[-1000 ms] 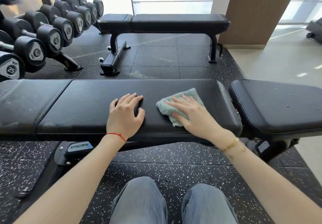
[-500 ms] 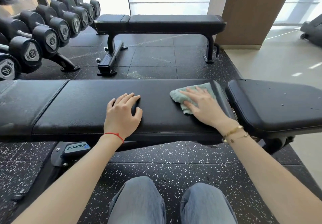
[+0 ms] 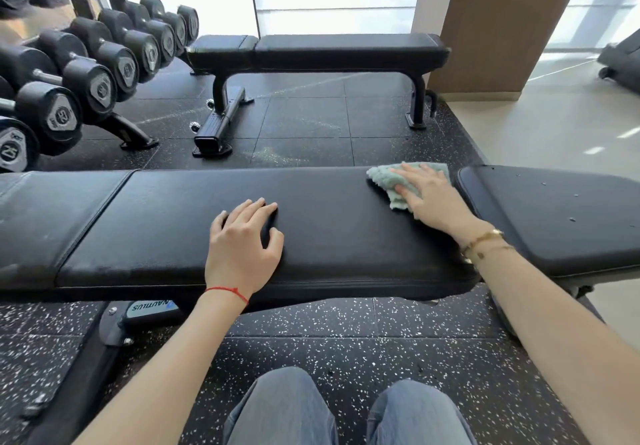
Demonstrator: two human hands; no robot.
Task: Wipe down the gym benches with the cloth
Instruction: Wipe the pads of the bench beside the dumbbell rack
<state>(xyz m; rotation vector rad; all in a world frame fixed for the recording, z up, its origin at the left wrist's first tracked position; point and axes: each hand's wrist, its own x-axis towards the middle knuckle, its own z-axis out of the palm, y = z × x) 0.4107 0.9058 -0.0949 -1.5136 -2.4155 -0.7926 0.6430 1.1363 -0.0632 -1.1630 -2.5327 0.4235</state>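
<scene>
A long black padded bench (image 3: 166, 223) runs across in front of me. My right hand (image 3: 429, 195) presses a pale green cloth (image 3: 384, 178) flat on the pad's far right corner, fingers straight over it. My left hand (image 3: 244, 240) rests on the middle of the same pad with fingers slightly bent, holding nothing. A second black bench pad (image 3: 561, 216) starts just right of the cloth. A third bench (image 3: 346, 49) stands farther back.
A rack of black dumbbells (image 3: 86, 74) lines the left side. A wooden pillar (image 3: 502, 25) rises at the back right, with pale floor beyond it. My knees in jeans (image 3: 346, 410) are below, over speckled rubber flooring (image 3: 346, 347).
My right hand has slid the cloth to the right and away from me, from mid-pad to the far right corner. My left hand has stayed in place.
</scene>
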